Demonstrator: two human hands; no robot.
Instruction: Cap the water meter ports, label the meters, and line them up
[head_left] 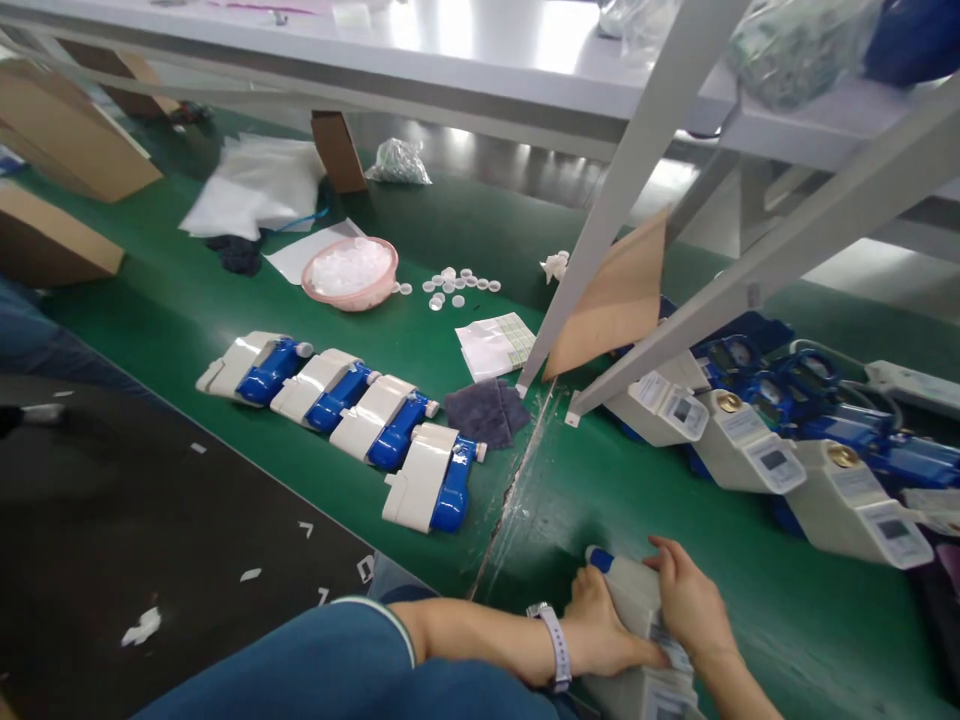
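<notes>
A white and blue meter unit (637,610) lies at the near edge of the green bench (225,300). My left hand (600,625), with a watch on the wrist, presses against its left side with fingers curled. My right hand (686,600) rests on its top right, fingers bent over the casing. A row of several finished-looking white and blue units (345,425) lies to the left. More units with displays and brass fittings (780,450) are lined up at the right.
A pink bowl of white caps (350,272) and loose caps (454,285) sit mid-bench. A grey cloth (486,410), a label sheet (496,345), cardboard boxes (67,130), plastic bags (255,185) and slanted grey frame bars (622,190) are around. A black mat (135,520) lies lower left.
</notes>
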